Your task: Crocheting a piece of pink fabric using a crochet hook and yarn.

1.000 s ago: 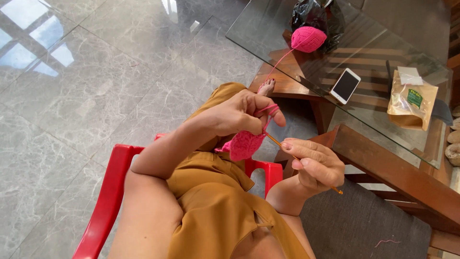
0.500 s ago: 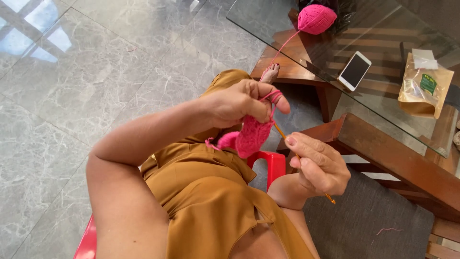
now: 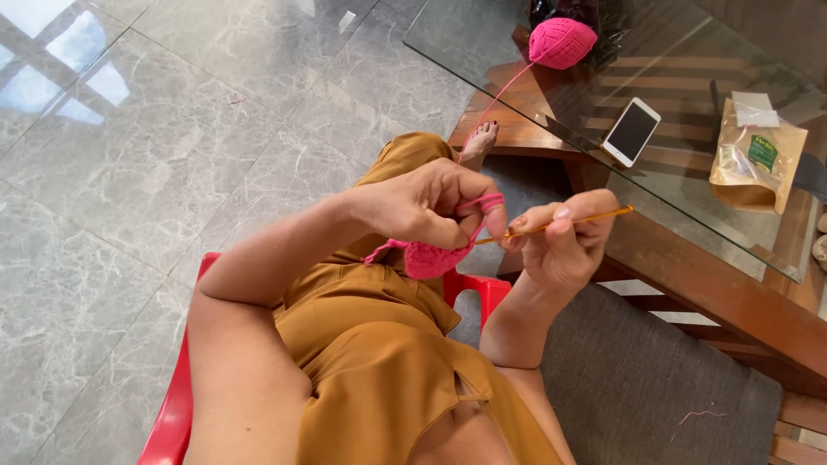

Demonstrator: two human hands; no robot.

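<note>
- L hand point(image 3: 426, 207): forearm comes in from lower left, elbow bent, wrist flexed, hand over the lap, well short of the glass table point(image 3: 689, 172). Fingers curled tight, pinching the pink crochet piece point(image 3: 435, 258), which hangs just under the palm; strand looped over the index finger.
- R hand point(image 3: 564, 241): forearm rises from below, palm toward the body, just off the table's near wooden edge. Fingers narrow, thumb + index closed on the orange crochet hook point(image 3: 560, 226); hook lies near level, tip at the pink piece beside the L fingers, back end pointing toward the table.
- Pink yarn strand point(image 3: 495, 103) runs up from the L hand to the pink yarn ball point(image 3: 562, 41) at the table's far end.
- White phone point(image 3: 631, 131): flat on the glass, dark screen up, mid-table, betw. ball and pouch.
- Kraft-paper pouch point(image 3: 756, 165): flat rectangle, tan w/ clear window, small green label near its top, white tag at upper edge; on the table's right part, beyond the phone.
- Red plastic chair point(image 3: 177, 405): under the person, well apart from the table.
</note>
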